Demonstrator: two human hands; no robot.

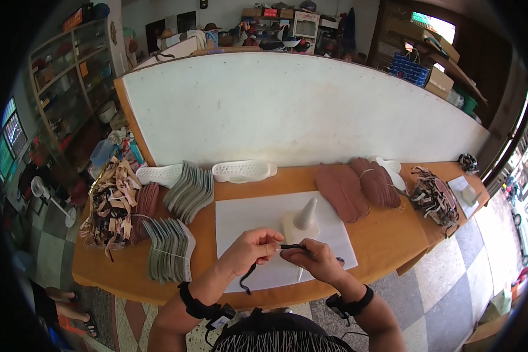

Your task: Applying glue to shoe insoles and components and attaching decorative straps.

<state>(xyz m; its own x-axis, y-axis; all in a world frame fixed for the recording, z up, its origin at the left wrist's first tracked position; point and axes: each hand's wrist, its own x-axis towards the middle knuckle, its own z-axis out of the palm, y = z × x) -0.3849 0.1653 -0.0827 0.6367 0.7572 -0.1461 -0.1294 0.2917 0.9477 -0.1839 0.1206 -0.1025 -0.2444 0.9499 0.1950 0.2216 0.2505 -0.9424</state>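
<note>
My left hand (257,251) pinches one end of a narrow black strap (293,246) between thumb and fingers. The strap's other end is gripped by my right hand (320,261), its fingers curled in. A loose black tail (247,280) dangles below my left hand. Both hands are above a white sheet (234,220) on the table. Just beyond them stands a white squeeze bottle (305,220) with a grey cone-shaped top. Close to my right hand, a small dark loop (340,260) lies on the sheet, mostly hidden; its kind is unclear.
Stacks of grey insoles (189,190), maroon insoles (343,190) and white soles (243,171) line the orange-covered table (264,186). Bundles of straps lie left (112,205) and right (434,202). A white partition (299,108) rises behind. A fan (53,199) stands left.
</note>
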